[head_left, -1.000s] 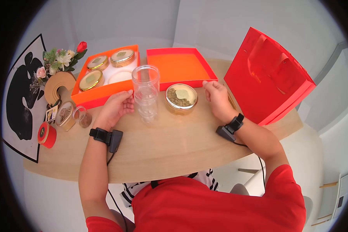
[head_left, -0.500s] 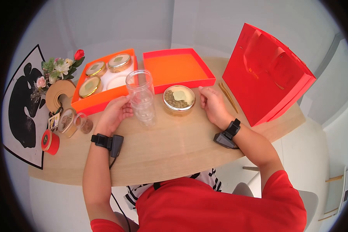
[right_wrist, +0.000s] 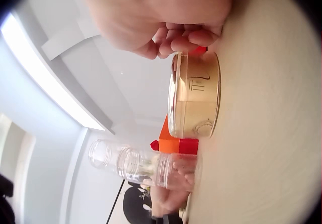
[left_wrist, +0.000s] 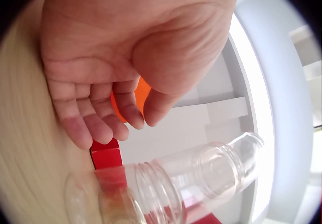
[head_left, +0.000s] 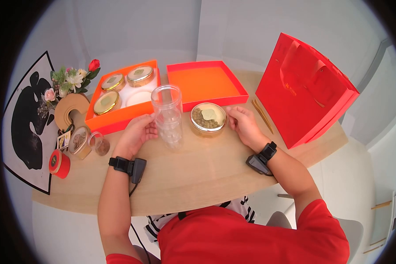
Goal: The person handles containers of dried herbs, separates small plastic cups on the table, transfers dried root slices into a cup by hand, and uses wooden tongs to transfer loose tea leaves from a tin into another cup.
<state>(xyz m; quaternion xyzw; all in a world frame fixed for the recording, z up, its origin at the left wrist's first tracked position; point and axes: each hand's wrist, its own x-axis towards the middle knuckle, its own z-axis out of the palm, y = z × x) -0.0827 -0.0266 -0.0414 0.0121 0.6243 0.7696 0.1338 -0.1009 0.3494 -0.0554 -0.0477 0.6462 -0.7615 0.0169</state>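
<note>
A tall stack of clear plastic jars stands on the wooden table. My left hand rests on the table just left of the stack, fingers loosely curled. In the left wrist view a small gap shows between the left hand and the jars. A round gold tin with a clear lid, filled with small brown pieces, sits right of the stack. My right hand lies at the tin's right side. In the right wrist view its curled fingertips are at the rim of the tin and grasp nothing.
Behind the jars lies an orange box holding three gold tins, with one round slot bare. Its red lid lies upturned beside it. A red paper bag stands at the right with two gold sticks before it. Flowers and small tins crowd the left edge.
My right hand has slid from the red lid's front edge toward the gold tin. My left hand stays beside the jar stack.
</note>
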